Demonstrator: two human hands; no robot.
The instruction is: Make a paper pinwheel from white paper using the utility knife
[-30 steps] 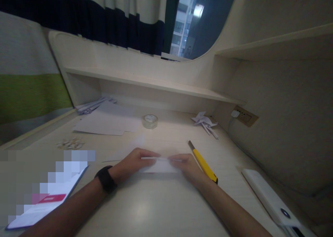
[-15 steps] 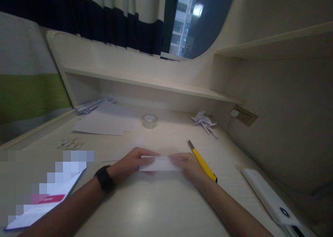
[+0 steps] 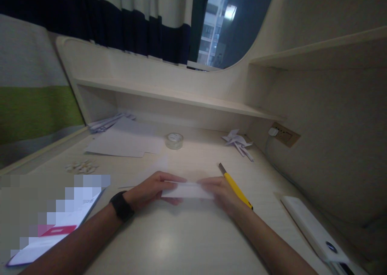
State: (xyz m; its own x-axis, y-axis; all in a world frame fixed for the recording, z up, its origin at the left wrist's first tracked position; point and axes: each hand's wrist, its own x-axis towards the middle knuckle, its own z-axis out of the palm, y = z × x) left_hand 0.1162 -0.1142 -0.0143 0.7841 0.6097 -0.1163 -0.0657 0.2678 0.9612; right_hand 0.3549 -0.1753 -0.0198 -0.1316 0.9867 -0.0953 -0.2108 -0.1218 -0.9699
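Note:
A small piece of white paper point(image 3: 187, 191), narrow and apparently folded, is held between both hands over the desk. My left hand point(image 3: 152, 188), with a black watch on its wrist, pinches the left end; some fingers are beneath the paper. At the right end my right hand point(image 3: 222, 192) grips it, fingers along the top edge and partly blurred. A yellow utility knife point(image 3: 237, 190) with its blade out lies just beyond my right hand. Behind my left hand lies a thin white paper piece point(image 3: 151, 170).
White paper sheets point(image 3: 123, 140) and rolled paper lie at the back left. Clear tape point(image 3: 174, 141) stands mid-back, and a paper pinwheel point(image 3: 237, 142) sits at the back right. Small pale pieces point(image 3: 81, 166) are heaped left. A white device point(image 3: 311, 226) lies right, below a socket point(image 3: 286, 134).
Both hands stay on the paper in nearly the same place. My left thumb has shifted slightly left along it, and the left fingers beneath show a little more.

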